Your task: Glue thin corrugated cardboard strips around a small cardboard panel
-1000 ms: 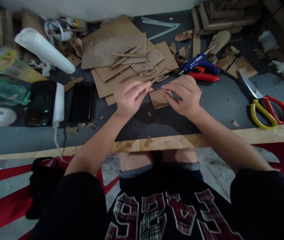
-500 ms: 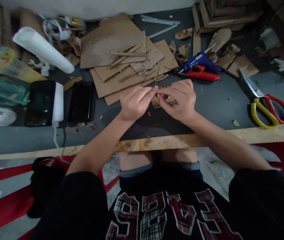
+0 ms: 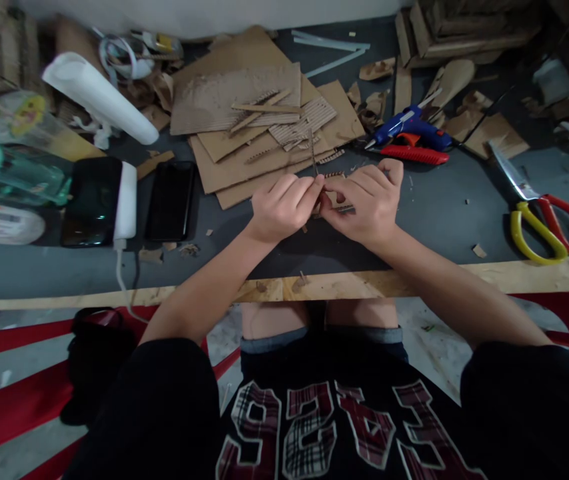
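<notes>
Cardboard strip (image 3: 313, 152) stands out of the fingertips in the head view, narrow and with its long axis almost along the line from six to twelve o'clock, leaning a little to eleven. Its lower end is in the grip of the left hand (image 3: 281, 208), thumb and finger pressed together on it. The free end points away from the body, over the cardboard sheets (image 3: 207, 167). So the strip lies at about twelve o'clock from this grip, and the left hand is the nearer one.

The right hand (image 3: 371, 203) comes from the four o'clock side. Its fingertips are just beside the left ones, near the lower end of the strip. I cannot tell if its grip is closed on something, because the fingers hide the place. Partly under this hand is a small cardboard piece (image 3: 337, 199), at about four o'clock from the left fingertips. A ridged edge (image 3: 335, 175) shows above its fingers.

On the worktop (image 3: 439, 213), the blue glue gun (image 3: 409, 127) is at two o'clock from the fingertips, apart from both hands.
</notes>
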The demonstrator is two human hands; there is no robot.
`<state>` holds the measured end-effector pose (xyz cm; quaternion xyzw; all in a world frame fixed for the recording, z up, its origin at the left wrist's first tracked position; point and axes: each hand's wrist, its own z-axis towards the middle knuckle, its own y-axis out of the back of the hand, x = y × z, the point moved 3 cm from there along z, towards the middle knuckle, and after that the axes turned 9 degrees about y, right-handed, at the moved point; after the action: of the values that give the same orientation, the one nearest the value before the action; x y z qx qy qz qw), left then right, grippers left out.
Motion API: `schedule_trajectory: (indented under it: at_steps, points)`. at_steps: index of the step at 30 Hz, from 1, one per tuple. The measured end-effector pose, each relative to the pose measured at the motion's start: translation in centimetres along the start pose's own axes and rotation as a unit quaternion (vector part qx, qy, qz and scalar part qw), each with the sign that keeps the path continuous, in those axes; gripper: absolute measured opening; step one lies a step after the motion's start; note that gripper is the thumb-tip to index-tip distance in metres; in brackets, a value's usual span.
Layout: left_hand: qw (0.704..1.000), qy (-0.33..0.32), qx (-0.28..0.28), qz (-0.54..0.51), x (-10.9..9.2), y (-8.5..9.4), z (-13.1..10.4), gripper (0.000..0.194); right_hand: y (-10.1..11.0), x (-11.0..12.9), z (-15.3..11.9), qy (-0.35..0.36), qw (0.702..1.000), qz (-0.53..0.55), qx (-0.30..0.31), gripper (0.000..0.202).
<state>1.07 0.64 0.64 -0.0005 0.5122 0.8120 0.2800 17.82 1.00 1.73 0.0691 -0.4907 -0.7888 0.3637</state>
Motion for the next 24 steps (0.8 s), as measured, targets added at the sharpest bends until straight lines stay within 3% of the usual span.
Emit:
schedule_trajectory:
  at_steps: [10,18,24]
  points:
    - [1.000,-0.009,-0.023,0.019,-0.2,-0.3,0.0,0.038,-0.2,0.2,-0.2,0.013,1.000,-0.015,-0.015,0.032]
    - [0.984,-0.097,-0.121,0.084,-0.4,-0.2,-0.2,0.026,-1.2,-0.4,-0.3,0.075,0.992,-0.052,-0.082,0.033]
    - [0.983,-0.112,-0.120,0.087,-0.5,-0.1,-0.2,0.025,-1.1,-0.4,-0.3,0.086,0.990,-0.066,-0.086,0.031]
